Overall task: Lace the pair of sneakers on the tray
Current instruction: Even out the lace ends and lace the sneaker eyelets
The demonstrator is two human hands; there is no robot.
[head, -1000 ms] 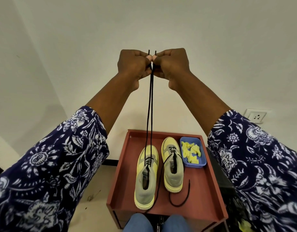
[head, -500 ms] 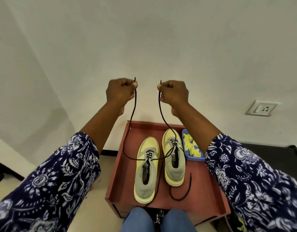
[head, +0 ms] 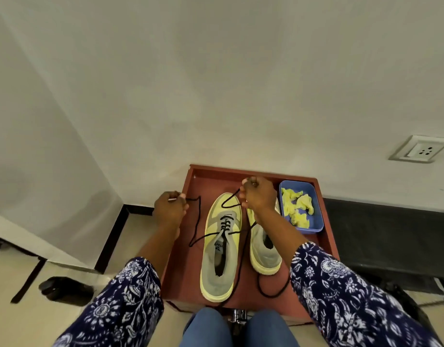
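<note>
We see a red-brown tray (head: 210, 176) with raised walls, and on it two yellow-and-grey sneakers side by side, toes toward the tray's far edge. The left sneaker (head: 219, 249) lies near the middle of the tray, its heel close to the near edge; a black lace (head: 197, 216) is threaded through its lower eyelets in a few crossings. The right sneaker (head: 264, 254) sits just beside it, partly hidden by the right forearm.

The hands are apart. Our left hand (head: 169, 209) hovers over the tray's left edge, fingers curled, pinching one end of the lace; from there the lace runs right, drops down along the tray floor and bends back to the left sneaker's eyelets. Our right hand (head: 258, 196) is over the toe of the right sneaker, near the far edge, fingers curled round the other end of the lace, which slants down across the left sneaker's toe.

A second black lace (head: 241, 266) trails between the two shoes and loops on the tray floor near the near right corner; we cannot tell where its upper end goes.

In the far right corner stands a blue rectangular dish (head: 317, 216) holding crumpled yellow pieces (head: 297, 206). Both sleeves are dark blue with a white floral print. Blue-clad knees (head: 241, 329) show below the tray's near edge. A wall socket (head: 419, 149) is set in the white wall to the right.
</note>
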